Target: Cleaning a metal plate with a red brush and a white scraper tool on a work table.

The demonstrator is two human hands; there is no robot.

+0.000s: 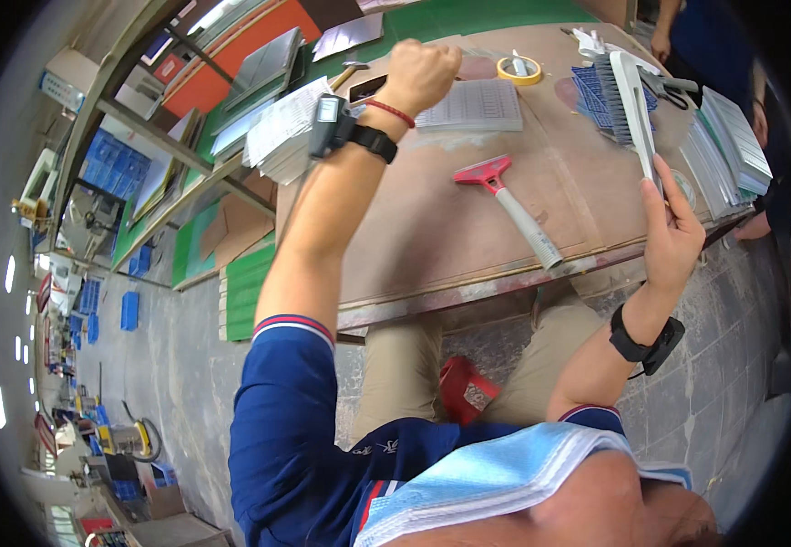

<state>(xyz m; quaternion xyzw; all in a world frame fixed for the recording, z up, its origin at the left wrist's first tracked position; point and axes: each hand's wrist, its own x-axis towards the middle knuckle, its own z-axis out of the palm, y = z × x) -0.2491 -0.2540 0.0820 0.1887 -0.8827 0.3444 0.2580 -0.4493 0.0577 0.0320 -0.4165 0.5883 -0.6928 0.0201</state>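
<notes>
My right hand [673, 232] grips the narrow end of a white-handled brush [633, 105], which points away over the table's right side, dark bristles facing left. My left hand [421, 75] is closed in a fist over the far part of the table, knuckles up; whatever it may hold is hidden. Just right of it lies a pale stack of sheets printed with a grid [470, 106]. Partly behind my left wrist is a dark phone-like object [367, 88]. Between my arms lies a scraper [510, 202] with a red head and grey handle.
A yellow tape roll [519, 70] sits at the far side. Scissors [667, 89] and blue patterned pieces [590, 97] lie near the brush. Paper stacks flank the table, left [288, 128] and right [724, 155]. Another person [710, 41] stands at the far right.
</notes>
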